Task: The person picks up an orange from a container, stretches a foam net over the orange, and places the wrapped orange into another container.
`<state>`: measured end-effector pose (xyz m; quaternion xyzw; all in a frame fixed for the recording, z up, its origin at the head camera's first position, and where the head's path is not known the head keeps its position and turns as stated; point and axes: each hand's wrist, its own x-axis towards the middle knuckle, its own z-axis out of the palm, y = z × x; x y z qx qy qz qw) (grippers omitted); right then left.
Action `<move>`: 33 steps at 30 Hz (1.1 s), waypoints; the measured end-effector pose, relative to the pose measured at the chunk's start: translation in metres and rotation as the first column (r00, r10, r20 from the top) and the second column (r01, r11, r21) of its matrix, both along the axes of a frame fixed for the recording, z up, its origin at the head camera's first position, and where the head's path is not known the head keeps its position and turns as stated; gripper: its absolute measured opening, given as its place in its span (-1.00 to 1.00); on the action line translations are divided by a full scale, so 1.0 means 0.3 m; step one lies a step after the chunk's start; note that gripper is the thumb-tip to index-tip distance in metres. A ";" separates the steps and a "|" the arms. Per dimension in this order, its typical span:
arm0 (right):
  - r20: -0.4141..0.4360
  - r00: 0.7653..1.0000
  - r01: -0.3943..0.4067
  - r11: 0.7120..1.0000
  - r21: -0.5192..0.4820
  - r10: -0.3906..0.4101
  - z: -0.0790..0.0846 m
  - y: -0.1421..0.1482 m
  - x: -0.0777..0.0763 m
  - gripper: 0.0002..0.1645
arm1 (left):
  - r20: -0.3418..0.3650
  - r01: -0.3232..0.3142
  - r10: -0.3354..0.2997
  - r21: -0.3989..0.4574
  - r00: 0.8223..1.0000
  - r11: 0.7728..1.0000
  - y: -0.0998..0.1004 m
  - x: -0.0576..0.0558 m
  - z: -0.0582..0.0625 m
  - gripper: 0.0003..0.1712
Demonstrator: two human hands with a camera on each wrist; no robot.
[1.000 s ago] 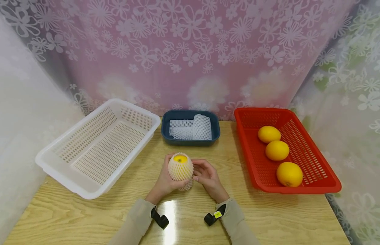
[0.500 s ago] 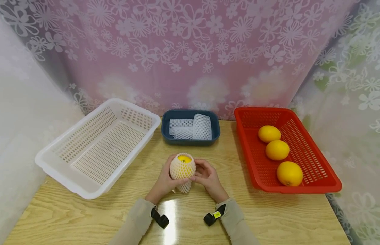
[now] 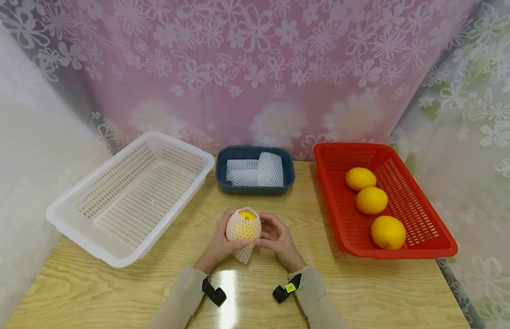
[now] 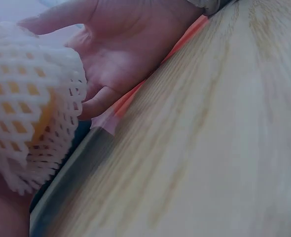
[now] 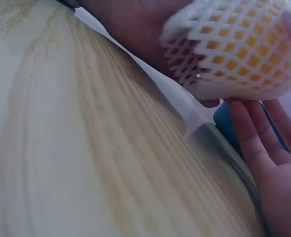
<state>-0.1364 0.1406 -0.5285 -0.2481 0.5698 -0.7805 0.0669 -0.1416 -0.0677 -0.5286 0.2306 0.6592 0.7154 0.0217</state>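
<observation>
Between both hands is an orange inside a white foam net sleeve. Its bare top shows through the sleeve's opening, while a loose, narrowing end of the netting hangs toward the person. My left hand grips the wrapped orange from the left, thumb across its near side. On the other side my right hand has its thumb and fingers at the netting; in the right wrist view the fingers lie under the sleeve with the thumb above. Netting and tabletop fill much of the left wrist view.
A red basket at the right contains three oranges. At the back, a dark blue tray holds white foam net sleeves. The white basket stands at the left. Behind the wooden table hangs a floral curtain.
The wrapped orange has turned and tilted slightly in the hands, and the sleeve's loose end now hangs lower. My right thumb has come onto the netting. Baskets and tray stay put.
</observation>
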 end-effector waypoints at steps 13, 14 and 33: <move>-0.020 1.000 -0.008 1.000 -0.013 0.007 -0.005 0.000 -0.006 -0.27 | -0.022 0.005 -0.005 0.021 1.000 1.000 -0.002 -0.009 -0.003 -0.22; -0.020 1.000 -0.006 1.000 -0.019 0.005 -0.006 0.000 -0.006 -0.26 | -0.018 0.007 -0.007 0.015 1.000 1.000 -0.002 -0.009 -0.002 -0.19; 0.037 0.993 -0.115 0.993 0.032 0.114 -0.011 -0.008 -0.006 0.10 | -0.042 -0.029 0.028 -0.001 0.999 1.000 0.004 -0.010 -0.016 -0.16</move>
